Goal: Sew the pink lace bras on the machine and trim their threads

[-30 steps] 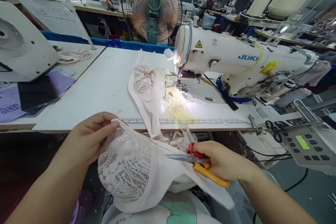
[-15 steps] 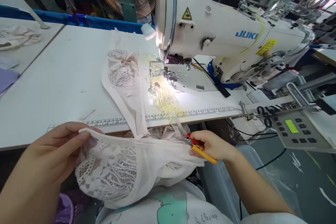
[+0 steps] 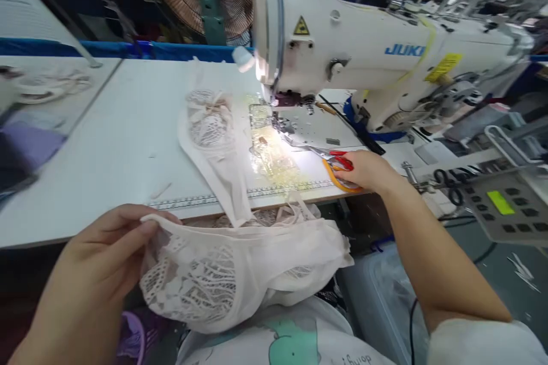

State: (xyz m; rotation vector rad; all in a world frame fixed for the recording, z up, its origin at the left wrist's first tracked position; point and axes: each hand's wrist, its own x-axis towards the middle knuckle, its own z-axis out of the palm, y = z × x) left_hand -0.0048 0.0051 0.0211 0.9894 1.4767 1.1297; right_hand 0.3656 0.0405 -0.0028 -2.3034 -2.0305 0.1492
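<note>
My left hand [image 3: 113,251] pinches the top corner of a pale lace bra [image 3: 205,274], which hangs in front of the table edge and over my lap. A second pale bra [image 3: 209,125] lies on the table and trails over the edge, meeting the first one. Over the front right of the tabletop, my right hand [image 3: 363,171] has its fingers on the handles of scissors [image 3: 338,168], one red and one orange. The blades point left toward the needle area of the sewing machine [image 3: 342,45].
A fan [image 3: 209,0] stands behind the table [image 3: 111,148]. Purple cloth [image 3: 34,145] lies at the left. A control panel [image 3: 500,205] hangs at the right, above a clear plastic bin [image 3: 381,296]. A purple basket [image 3: 137,336] is below my left hand.
My right hand has moved up from the bra to the tabletop with the scissors. The bra's right end now hangs free of that hand. My left hand still pinches its corner.
</note>
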